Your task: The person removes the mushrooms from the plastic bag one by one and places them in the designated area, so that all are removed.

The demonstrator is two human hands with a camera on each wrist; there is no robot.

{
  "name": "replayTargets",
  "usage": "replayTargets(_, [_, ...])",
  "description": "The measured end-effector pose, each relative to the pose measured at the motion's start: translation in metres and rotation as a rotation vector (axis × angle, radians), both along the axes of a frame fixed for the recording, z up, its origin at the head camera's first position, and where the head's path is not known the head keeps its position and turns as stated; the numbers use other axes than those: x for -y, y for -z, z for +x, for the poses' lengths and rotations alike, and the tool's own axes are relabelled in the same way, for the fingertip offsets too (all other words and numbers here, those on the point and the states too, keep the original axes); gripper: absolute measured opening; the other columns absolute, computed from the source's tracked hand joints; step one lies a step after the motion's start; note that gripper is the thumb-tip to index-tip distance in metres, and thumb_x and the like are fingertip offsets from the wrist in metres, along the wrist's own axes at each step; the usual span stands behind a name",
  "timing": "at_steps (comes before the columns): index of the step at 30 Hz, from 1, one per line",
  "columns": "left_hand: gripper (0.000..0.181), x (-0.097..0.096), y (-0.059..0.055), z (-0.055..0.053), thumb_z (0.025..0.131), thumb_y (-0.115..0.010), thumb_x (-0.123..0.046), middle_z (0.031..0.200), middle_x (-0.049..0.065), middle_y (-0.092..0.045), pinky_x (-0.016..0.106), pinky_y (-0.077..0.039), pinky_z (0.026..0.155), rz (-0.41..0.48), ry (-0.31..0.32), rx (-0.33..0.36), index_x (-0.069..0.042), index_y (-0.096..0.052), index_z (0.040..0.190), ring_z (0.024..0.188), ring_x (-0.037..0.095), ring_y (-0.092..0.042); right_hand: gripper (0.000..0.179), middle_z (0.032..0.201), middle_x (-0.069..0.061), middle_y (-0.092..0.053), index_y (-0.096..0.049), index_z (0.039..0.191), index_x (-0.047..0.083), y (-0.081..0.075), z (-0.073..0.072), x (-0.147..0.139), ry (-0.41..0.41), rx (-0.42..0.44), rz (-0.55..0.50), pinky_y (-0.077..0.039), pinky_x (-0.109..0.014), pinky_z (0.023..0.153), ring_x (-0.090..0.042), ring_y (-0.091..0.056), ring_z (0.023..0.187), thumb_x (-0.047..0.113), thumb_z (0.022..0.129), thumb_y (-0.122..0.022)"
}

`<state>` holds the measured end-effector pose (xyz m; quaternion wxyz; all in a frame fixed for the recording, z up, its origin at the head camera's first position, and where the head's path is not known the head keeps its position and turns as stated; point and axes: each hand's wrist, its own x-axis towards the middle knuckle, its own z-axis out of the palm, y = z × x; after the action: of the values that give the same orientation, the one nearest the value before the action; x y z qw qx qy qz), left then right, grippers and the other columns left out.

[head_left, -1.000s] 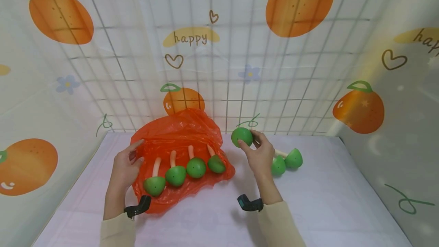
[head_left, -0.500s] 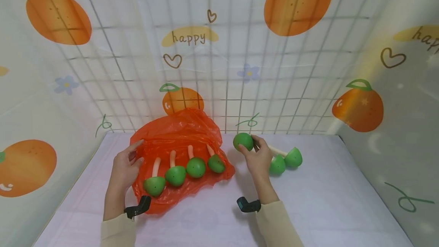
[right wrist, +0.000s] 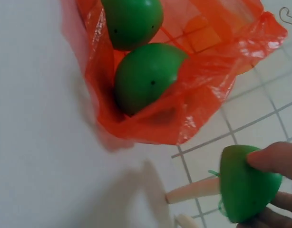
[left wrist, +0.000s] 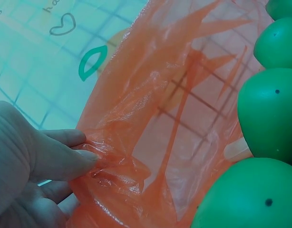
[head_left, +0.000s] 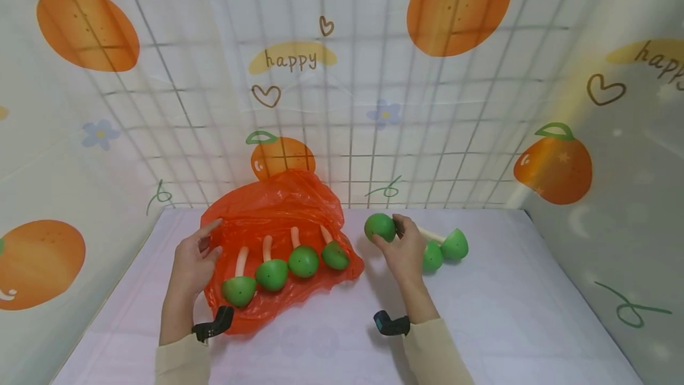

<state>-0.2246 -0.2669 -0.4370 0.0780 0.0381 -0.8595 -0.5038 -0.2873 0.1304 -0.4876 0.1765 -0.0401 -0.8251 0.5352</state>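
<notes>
A thin red plastic bag [head_left: 291,195] lies spread on the left of the table. Several green toy mushrooms [head_left: 272,275] with pale stems sit in its mouth, caps toward me. My left hand [head_left: 193,263] pinches the bag's left edge between thumb and fingers, as the left wrist view shows. To the right of the bag, my right hand [head_left: 405,251] grips another green mushroom [right wrist: 248,183] by its cap. In the right wrist view its stem points left, away from the fingers. Two more green mushrooms [head_left: 455,246] lie behind and right of that hand, partly hidden.
A pale cloth covers the table [head_left: 331,343]. Behind it rises a white sheet over a wire grid [head_left: 433,165], printed with oranges and hearts. Sheets hang on the left and right sides too.
My right hand has come down a little with the green mushroom, slightly toward me. My left hand stays at the bag's edge, and the bag and its mushrooms look unmoved.
</notes>
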Motion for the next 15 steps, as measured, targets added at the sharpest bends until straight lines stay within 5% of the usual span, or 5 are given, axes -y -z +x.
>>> replayTargets(9, [0.061,-0.001,-0.002,0.0,0.102,-0.055,0.008,0.161,0.023,-0.042,0.053,-0.043,0.114,0.001,-0.003,0.001,-0.011,-0.047,0.159,0.145,0.044,-0.045,0.063,0.121,-0.031,-0.061,-0.059,0.134,-0.01,-0.011,0.008,-0.011,-0.004,0.064,0.282,-0.048,-0.059,0.102,-0.046,-0.059,0.115,0.005,0.078,-0.085])
replayTargets(15, [0.06,-0.001,-0.001,0.001,0.103,-0.055,0.007,0.161,0.024,-0.042,0.053,-0.044,0.113,-0.002,-0.002,0.01,-0.012,-0.047,0.159,0.144,0.045,-0.045,0.066,0.12,-0.032,-0.059,-0.057,0.13,-0.011,-0.015,0.014,-0.018,-0.029,0.134,0.37,-0.046,-0.06,0.102,-0.047,-0.056,0.114,0.003,0.074,-0.087])
